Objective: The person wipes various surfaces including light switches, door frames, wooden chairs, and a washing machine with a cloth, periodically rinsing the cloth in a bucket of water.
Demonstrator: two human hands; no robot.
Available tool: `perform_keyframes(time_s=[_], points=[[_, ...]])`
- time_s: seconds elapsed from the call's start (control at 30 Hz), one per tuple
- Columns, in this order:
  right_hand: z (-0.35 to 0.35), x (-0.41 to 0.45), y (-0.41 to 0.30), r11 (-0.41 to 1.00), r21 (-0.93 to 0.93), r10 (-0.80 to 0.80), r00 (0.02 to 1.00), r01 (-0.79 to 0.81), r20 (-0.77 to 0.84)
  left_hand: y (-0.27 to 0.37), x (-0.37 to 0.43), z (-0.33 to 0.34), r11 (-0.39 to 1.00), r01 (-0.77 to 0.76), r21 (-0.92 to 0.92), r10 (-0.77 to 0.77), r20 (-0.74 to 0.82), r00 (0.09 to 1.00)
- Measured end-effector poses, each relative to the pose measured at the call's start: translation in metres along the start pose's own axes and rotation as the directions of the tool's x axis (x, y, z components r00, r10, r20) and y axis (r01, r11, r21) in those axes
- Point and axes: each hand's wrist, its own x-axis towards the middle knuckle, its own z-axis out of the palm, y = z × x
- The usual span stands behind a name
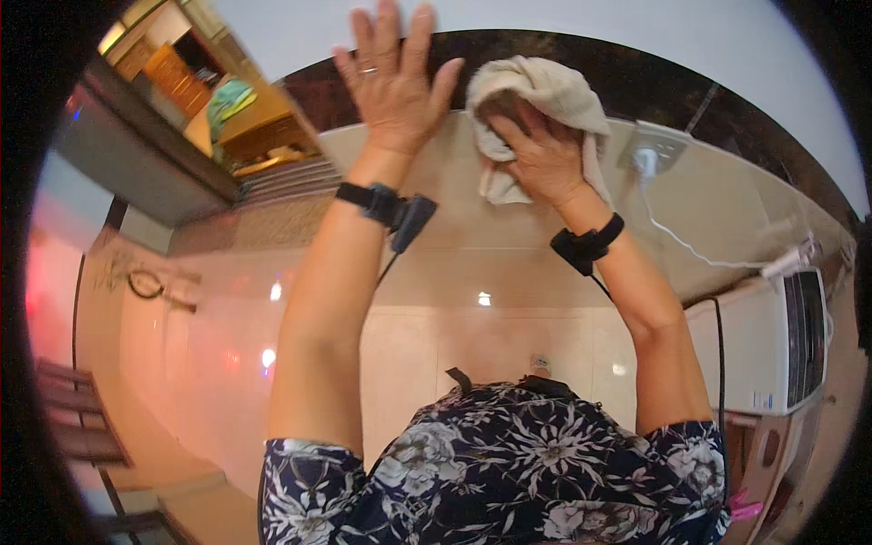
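Observation:
My right hand (545, 153) holds a bunched cream cloth (565, 92) against the wall, over the dark marbled tile border (633, 85) and the beige tiles beneath it. Folds of the cloth hide part of the fingers. To its left, my left hand (398, 82) is spread, palm towards the wall, with nothing in it; a ring sits on one finger. Its fingertips reach past the dark border onto the white wall (531, 17). A black strap with a small device is on each wrist.
Right of the cloth, a white plug (645, 162) sits in a wall socket (664, 146), its cord running to a power strip (790, 261). A white appliance (749, 340) stands at the right. On the left are a doorway, a grey door (146, 146) and a wooden table (262, 133) beyond.

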Motion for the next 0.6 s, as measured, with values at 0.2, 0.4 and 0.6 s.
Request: perform_keyframes(time_s=[0.2,0.4,0.6], points=[[0.019,-0.092,0.025,0.995,-0.027,-0.084,0.959,0.095,0.270,-0.002,-0.001,-0.034,0.981,0.151,-0.123,-0.134,0.140,0.981],[-0.027,-0.157,0.049,0.987,-0.094,-0.077,0.901,0.129,0.428,-0.005,-0.028,-0.084,0.615,0.341,-0.711,-0.415,0.077,0.907],[-0.024,-0.084,0.011,0.993,-0.097,-0.046,0.965,0.073,0.257,-0.010,-0.063,-0.111,-0.319,0.491,-0.811,-0.748,0.534,0.395]])
